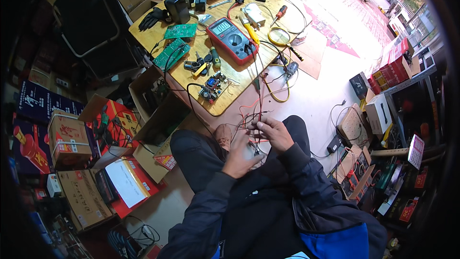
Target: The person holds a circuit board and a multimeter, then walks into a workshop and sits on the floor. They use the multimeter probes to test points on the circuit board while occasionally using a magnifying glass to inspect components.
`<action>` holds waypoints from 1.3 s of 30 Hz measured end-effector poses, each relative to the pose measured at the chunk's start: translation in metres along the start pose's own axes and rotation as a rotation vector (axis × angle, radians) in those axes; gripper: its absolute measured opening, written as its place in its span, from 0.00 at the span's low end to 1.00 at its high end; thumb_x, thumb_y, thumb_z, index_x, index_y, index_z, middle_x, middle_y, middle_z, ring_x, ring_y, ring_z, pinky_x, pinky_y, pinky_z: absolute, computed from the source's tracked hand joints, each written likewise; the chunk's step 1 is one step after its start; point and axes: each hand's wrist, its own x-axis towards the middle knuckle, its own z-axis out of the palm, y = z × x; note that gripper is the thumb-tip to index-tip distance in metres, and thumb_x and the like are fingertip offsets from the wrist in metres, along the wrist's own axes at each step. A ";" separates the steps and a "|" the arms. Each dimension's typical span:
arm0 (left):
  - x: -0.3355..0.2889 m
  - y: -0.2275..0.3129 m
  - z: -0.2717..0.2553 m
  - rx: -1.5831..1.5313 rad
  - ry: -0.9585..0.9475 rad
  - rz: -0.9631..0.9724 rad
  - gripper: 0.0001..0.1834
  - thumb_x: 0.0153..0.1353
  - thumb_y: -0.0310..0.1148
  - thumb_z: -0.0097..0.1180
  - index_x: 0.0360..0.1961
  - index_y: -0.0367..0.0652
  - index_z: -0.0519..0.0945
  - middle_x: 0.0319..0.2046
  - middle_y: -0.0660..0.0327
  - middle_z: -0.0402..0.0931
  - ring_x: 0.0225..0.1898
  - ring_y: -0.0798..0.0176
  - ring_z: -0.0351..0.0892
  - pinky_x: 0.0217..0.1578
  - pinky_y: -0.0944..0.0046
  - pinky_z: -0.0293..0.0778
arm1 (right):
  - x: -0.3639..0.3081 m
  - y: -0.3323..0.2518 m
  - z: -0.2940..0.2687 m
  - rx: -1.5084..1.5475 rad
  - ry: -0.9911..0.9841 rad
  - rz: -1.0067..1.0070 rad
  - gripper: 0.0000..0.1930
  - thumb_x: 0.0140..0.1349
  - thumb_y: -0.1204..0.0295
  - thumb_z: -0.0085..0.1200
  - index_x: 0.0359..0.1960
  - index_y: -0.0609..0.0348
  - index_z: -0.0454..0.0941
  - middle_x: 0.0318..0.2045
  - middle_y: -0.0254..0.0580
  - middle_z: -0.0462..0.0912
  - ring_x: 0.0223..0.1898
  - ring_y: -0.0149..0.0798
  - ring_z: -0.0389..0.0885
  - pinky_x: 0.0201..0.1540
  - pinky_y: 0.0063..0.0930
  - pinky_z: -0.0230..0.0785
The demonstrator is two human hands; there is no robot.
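Over my lap, my right hand point(274, 134) is closed in a pinch on thin dark and red wires point(260, 110), which run up toward the table's near edge. Just below and left of it is my left hand point(241, 158), thumb and fingers apart, with wires hanging in the gap; whether it touches them I cannot tell. Above on the wooden table point(230, 86) lies a red digital multimeter point(233, 41), lit, with leads plugged into its near end. A bare circuit board with components point(213, 88) rests at the near corner.
Green circuit boards point(180, 31), keys point(201, 62), a screwdriver point(281, 13) and a black glove point(153, 19) lie on the table. Cardboard boxes point(72, 139) crowd the left beside a black chair point(88, 24). Tools and boxes fill the shelf point(407, 74) at right; cables trail across the floor.
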 end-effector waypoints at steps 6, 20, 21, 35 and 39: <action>0.037 -0.027 0.051 0.045 0.163 -0.151 0.29 0.65 0.32 0.74 0.66 0.41 0.79 0.52 0.54 0.75 0.50 0.55 0.77 0.53 0.56 0.77 | 0.008 -0.022 0.007 -0.114 0.080 -0.118 0.16 0.82 0.69 0.50 0.60 0.70 0.80 0.46 0.43 0.89 0.48 0.33 0.87 0.53 0.27 0.80; 0.058 -0.007 0.026 -0.076 0.099 0.047 0.07 0.72 0.30 0.66 0.42 0.35 0.84 0.38 0.51 0.81 0.39 0.47 0.83 0.41 0.55 0.77 | 0.039 -0.169 0.013 -0.625 0.496 -0.797 0.16 0.74 0.66 0.64 0.53 0.68 0.81 0.40 0.47 0.88 0.40 0.37 0.85 0.47 0.33 0.77; 0.054 -0.006 0.030 -0.065 0.065 0.052 0.07 0.72 0.30 0.65 0.42 0.35 0.84 0.38 0.51 0.80 0.39 0.47 0.83 0.41 0.55 0.77 | 0.053 -0.190 0.019 -0.710 0.405 -0.817 0.17 0.73 0.64 0.65 0.50 0.68 0.82 0.37 0.50 0.88 0.39 0.39 0.86 0.45 0.35 0.78; 0.021 0.009 0.029 -0.198 0.099 -0.058 0.09 0.73 0.30 0.67 0.43 0.33 0.84 0.37 0.51 0.85 0.41 0.52 0.88 0.45 0.59 0.80 | 0.252 -0.232 0.072 -2.030 -0.011 -0.204 0.23 0.65 0.60 0.50 0.46 0.67 0.90 0.49 0.60 0.90 0.54 0.60 0.89 0.59 0.48 0.80; 0.021 0.009 0.025 -0.219 0.100 -0.077 0.08 0.73 0.29 0.67 0.43 0.33 0.87 0.39 0.52 0.84 0.41 0.50 0.87 0.45 0.58 0.79 | 0.250 -0.228 0.063 -2.080 -0.129 -0.383 0.19 0.64 0.65 0.50 0.42 0.67 0.88 0.46 0.63 0.90 0.52 0.63 0.88 0.58 0.51 0.80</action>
